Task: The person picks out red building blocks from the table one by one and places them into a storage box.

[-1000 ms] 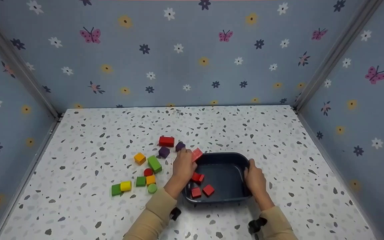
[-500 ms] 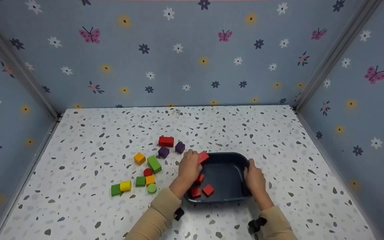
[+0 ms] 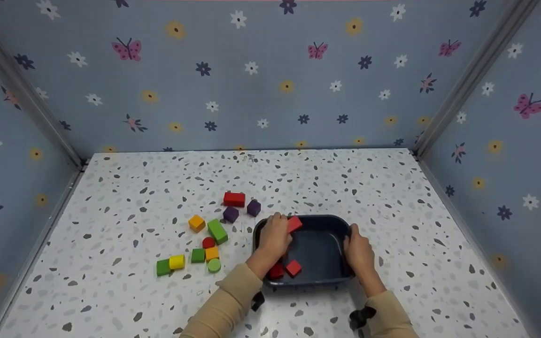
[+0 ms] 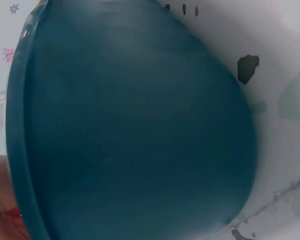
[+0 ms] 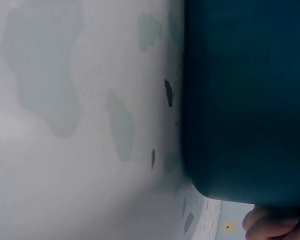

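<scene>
tray (image 3: pixel 320 249): navy | block (image 3: pixel 295 224): red | table (image 3: pixel 125 197): white, grey-flecked | wall (image 3: pixel 233 94): grey-blue, flowered

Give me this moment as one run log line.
left hand: holds red block over tray | right hand: holds tray | yellow cylinder: left of tray

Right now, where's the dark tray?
In the head view, the dark tray is right of the loose blocks, its right end gripped by the right hand, the left hand holding a red block over its left half.
</scene>
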A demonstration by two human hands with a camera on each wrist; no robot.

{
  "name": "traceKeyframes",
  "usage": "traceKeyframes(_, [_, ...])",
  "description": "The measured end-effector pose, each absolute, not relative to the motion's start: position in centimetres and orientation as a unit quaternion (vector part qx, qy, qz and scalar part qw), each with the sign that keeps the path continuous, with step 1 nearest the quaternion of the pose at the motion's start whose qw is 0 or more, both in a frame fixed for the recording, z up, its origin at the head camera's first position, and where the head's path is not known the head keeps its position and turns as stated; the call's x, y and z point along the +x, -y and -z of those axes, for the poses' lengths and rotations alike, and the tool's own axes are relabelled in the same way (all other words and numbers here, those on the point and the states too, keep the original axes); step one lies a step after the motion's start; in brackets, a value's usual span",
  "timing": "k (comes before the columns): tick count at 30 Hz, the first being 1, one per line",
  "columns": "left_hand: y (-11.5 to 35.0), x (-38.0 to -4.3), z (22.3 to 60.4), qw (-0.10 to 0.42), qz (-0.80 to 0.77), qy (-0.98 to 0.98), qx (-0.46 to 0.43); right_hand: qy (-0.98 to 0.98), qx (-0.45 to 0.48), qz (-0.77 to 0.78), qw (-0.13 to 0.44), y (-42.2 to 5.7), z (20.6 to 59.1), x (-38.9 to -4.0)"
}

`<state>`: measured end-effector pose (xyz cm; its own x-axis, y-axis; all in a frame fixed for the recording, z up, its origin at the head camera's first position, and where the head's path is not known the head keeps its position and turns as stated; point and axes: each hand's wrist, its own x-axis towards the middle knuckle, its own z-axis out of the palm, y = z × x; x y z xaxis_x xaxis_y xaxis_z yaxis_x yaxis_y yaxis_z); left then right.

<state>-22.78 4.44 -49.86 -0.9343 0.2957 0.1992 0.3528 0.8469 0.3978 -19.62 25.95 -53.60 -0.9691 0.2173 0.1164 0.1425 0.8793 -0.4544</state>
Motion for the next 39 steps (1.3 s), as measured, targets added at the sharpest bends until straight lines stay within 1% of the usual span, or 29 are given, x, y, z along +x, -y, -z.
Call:
traceKeyframes(7, [-5.1,-22.6,50.2,0.071,0.203,0.959,-0.184,0.965,-0.099,-0.233,0.075,-25.9,53.5,-19.6])
traceKeyframes(16, [-5.7,-22.4,50.6,0.049,0.187,0.961,-0.196,0.964,-0.099,-0.233,0.077,-25.9,53.5,-19.7])
traceKeyframes(20, [-6.1,-22.4,51.0,0.057,0.185,0.959,-0.205,0.964,-0.102,-0.236,0.072,-25.9,53.5,-19.6])
traceKeyframes(27, [-6.6,-22.6,51.4,0.056,0.177,0.958,-0.217,0.966,-0.096,-0.224,0.087,-25.8,53.6,-19.6])
traceKeyframes(34, [-7.1,-22.5,52.0,0.047,0.168,0.960,-0.220,0.965,-0.105,-0.231,0.068,-25.9,53.5,-19.7])
traceKeyframes(39, [-7.2,-22.5,52.4,0.037,0.158,0.962,-0.218,0.965,-0.107,-0.232,0.067,-25.9,53.5,-19.7])
